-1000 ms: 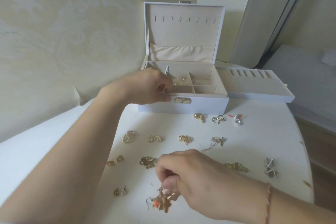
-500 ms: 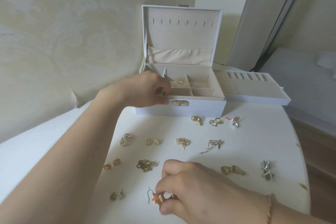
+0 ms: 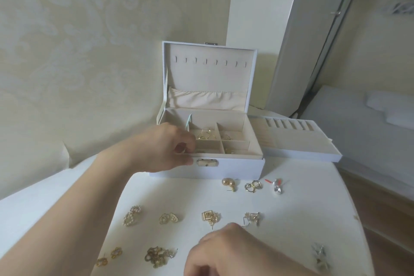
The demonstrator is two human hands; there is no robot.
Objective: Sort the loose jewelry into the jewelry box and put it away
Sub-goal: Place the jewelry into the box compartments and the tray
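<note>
The white jewelry box (image 3: pixel 242 167) stands open at the back of the white table (image 3: pixel 300 215), lid upright. Gold hoops (image 3: pixel 205 135) lie in one of its small compartments. My left hand (image 3: pixel 164 150) grips the box's front left rim, thumb on the outside and fingers curled over the edge. My right hand (image 3: pixel 230 253) hovers low over the table's near side, fingers curled down; its fingertips are cut off by the frame's bottom edge. Loose earrings lie in rows: pearl studs (image 3: pixel 228 182), silver hoops (image 3: pixel 253 186), gold flowers (image 3: pixel 168 218), a gold cluster (image 3: pixel 155 256).
The box's removable tray (image 3: pixel 300 152), with ring slots, sits to the right of the box. More pairs lie near the table's right edge, such as silver earrings (image 3: pixel 320 257). A patterned wall runs along the left, a white bed (image 3: pixel 358 123) stands at right.
The view has tilted up, so the orange star earrings pinched by my right hand have dropped out of frame. My left hand has stayed on the box's front rim.
</note>
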